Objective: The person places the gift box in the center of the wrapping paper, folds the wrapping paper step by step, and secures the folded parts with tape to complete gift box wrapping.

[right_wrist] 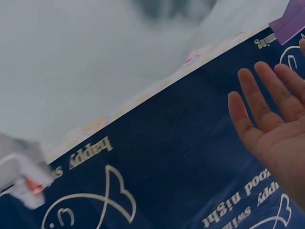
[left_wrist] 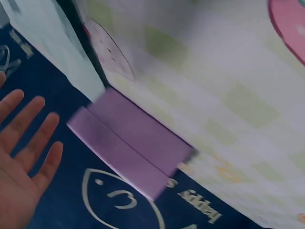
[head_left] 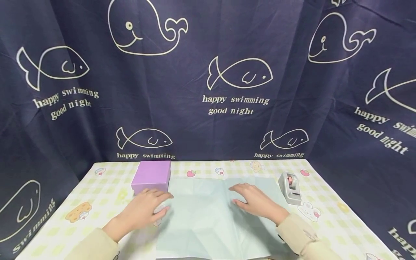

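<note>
A creased sheet of pale blue paper point(head_left: 201, 216) lies spread over the middle of the table. My left hand point(head_left: 144, 209) hovers by the sheet's left edge, in front of a purple box point(head_left: 152, 173); its fingers are relaxed and hold nothing. Over the right half of the paper is my right hand point(head_left: 256, 202), fingers loosely extended, also holding nothing. In the left wrist view the purple box point(left_wrist: 131, 138) stands beyond the spread fingers. The right wrist view shows the right palm point(right_wrist: 281, 133) with its fingers apart, above the paper point(right_wrist: 86, 67).
A white tape dispenser point(head_left: 290, 187) with a reddish roll stands right of the paper. The checked tablecloth point(head_left: 338, 216) has cartoon prints. A dark blue curtain point(head_left: 188, 126) with fish and whale drawings hangs behind the table and along both sides.
</note>
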`<state>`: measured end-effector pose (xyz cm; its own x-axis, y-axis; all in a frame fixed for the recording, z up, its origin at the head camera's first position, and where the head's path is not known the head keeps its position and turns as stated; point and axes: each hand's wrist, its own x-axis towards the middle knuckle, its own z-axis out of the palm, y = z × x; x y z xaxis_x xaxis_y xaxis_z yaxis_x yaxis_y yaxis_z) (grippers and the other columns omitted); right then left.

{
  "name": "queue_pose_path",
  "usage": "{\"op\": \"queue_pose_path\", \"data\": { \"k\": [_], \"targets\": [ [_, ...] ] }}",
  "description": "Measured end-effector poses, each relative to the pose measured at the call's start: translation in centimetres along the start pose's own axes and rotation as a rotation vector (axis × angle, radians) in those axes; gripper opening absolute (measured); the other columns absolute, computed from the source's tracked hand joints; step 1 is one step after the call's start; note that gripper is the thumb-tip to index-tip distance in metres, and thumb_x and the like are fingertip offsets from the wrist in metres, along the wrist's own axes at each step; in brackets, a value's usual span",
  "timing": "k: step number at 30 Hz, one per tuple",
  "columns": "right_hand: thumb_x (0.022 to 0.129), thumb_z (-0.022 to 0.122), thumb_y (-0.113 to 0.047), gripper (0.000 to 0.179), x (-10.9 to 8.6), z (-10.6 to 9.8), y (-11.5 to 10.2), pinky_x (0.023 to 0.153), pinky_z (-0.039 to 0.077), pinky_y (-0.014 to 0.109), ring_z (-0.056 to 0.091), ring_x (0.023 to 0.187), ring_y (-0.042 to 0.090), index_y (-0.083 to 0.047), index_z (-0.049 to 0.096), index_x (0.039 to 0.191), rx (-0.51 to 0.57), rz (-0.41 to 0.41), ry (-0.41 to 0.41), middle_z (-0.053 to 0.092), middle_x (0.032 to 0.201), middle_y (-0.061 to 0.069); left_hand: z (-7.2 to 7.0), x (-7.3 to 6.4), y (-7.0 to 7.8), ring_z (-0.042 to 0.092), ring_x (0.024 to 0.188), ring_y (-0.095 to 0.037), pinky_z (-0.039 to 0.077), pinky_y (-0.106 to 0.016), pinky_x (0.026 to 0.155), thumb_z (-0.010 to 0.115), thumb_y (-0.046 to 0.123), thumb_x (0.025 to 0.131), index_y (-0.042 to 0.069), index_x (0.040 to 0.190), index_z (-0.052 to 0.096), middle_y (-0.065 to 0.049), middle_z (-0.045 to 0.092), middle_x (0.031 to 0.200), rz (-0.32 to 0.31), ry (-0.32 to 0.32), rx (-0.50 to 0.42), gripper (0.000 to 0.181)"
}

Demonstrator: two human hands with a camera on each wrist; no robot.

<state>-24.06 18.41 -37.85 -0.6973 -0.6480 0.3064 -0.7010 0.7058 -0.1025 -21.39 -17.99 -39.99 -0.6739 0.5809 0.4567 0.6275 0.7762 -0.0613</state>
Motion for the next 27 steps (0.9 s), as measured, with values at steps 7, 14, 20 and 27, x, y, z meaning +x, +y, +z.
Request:
{"op": "queue_pose_path", "data": {
  "k": [7,14,20,27],
  "targets": [
    [0.085,0.062,-0.019,0.035,3.7,1.7,-1.6,0.089,0.045,0.042,0.058,0.106,0.027,-0.003,0.059,0.116,0.014,0.046,-0.036,0.063,0.114,0.009,0.3,-0.4,-3.1,0.056,0.107,-0.029,0.042,-0.050,0.090,0.063,0.029,0.082,0.010,0.119,0.058,-0.008,0.061,0.118,-0.168,0.033,0.027,0.042],
    [0.087,0.060,-0.024,0.041,6.7,4.0,-3.3,0.091,0.045,0.044,0.057,0.109,0.028,-0.003,0.054,0.122,0.079,0.090,-0.070,0.060,0.121,0.010,0.6,-1.0,-5.5,0.050,0.113,-0.036,0.040,-0.053,0.085,0.064,0.026,0.080,0.006,0.126,0.051,-0.015,0.054,0.127,-0.314,0.053,0.018,0.051],
    [0.088,0.058,-0.025,0.043,9.2,5.2,-4.5,0.090,0.045,0.042,0.058,0.106,0.025,-0.004,0.050,0.125,0.144,0.136,-0.089,0.059,0.121,0.009,0.6,-1.2,-6.7,0.043,0.117,-0.044,0.038,-0.059,0.087,0.065,0.025,0.079,0.001,0.133,0.040,-0.022,0.043,0.135,-0.422,0.026,-0.012,0.065],
    [0.087,0.060,-0.026,0.044,11.8,7.4,-6.5,0.089,0.045,0.041,0.058,0.105,0.024,-0.006,0.051,0.125,0.085,0.138,-0.065,0.060,0.120,0.007,0.7,-1.4,-7.5,0.043,0.112,-0.052,0.038,-0.063,0.083,0.067,0.025,0.078,-0.007,0.136,0.030,-0.029,0.037,0.135,-0.528,-0.060,-0.047,0.076]
  ]
}}
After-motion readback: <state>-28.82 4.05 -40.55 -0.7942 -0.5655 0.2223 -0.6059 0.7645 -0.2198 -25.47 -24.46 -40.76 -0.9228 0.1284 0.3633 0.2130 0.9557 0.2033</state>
